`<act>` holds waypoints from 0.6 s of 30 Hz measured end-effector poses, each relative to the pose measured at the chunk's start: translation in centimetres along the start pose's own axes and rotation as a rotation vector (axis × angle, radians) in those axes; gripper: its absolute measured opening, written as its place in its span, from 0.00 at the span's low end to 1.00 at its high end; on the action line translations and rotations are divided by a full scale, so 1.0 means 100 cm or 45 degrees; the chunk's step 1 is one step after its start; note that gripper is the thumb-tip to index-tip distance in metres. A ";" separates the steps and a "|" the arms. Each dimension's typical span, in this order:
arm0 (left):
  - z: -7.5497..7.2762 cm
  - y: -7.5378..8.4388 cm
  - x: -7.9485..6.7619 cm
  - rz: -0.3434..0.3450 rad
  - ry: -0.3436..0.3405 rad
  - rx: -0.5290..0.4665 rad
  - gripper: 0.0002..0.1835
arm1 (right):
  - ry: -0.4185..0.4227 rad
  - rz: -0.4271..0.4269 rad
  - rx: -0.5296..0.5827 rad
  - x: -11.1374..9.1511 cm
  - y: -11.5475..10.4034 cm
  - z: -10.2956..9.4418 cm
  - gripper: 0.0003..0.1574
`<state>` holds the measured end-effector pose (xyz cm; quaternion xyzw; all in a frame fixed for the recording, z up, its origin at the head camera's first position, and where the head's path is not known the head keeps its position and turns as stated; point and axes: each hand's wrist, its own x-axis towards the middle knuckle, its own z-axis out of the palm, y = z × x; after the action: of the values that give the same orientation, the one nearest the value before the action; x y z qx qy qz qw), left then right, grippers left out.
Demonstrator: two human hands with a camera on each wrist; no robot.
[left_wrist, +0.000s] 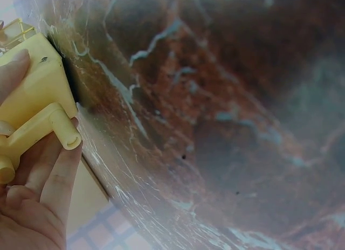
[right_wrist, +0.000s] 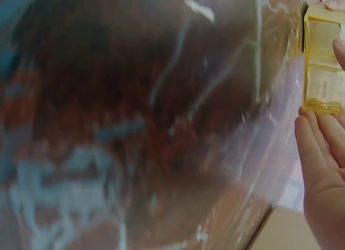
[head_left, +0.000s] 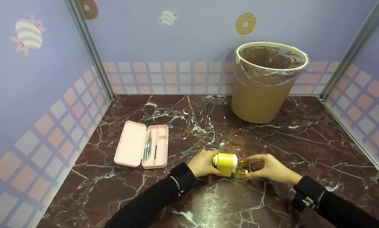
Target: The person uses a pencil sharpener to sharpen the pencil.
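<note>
A yellow hand-crank pencil sharpener [head_left: 226, 164] lies on its side low over the dark marbled table. My left hand [head_left: 203, 163] grips its body, thumb on one face and fingers on the other. In the left wrist view the yellow crank handle [left_wrist: 40, 129] points toward the palm. At the sharpener's other end is a see-through yellow shavings drawer [right_wrist: 323, 88], which my right hand [head_left: 273, 168] pinches between thumb and fingertips. In the head view the drawer sits right at the body's end, sticking out from it.
An open pink pencil case [head_left: 131, 144] holding several pens or pencils lies left of the hands. A tan bin [head_left: 259, 98] with a clear plastic liner stands at the back right. Small pale bits are scattered mid-table, and patterned walls [head_left: 177, 38] border the back and sides.
</note>
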<state>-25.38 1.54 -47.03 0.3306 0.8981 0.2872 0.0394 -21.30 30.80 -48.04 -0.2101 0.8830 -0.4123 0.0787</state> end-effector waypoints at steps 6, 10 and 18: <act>0.000 0.000 -0.001 -0.001 -0.002 -0.016 0.28 | 0.019 0.004 0.086 0.004 0.003 0.009 0.38; 0.000 0.000 -0.001 -0.007 -0.008 -0.031 0.27 | 0.015 0.015 0.142 0.006 0.003 0.013 0.38; 0.000 -0.001 -0.001 -0.006 -0.003 -0.027 0.28 | 0.029 0.009 0.178 0.011 0.000 0.024 0.38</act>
<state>-25.36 1.48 -47.09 0.3285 0.8958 0.2962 0.0446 -21.55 28.68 -49.56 -0.1964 0.8536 -0.4750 0.0847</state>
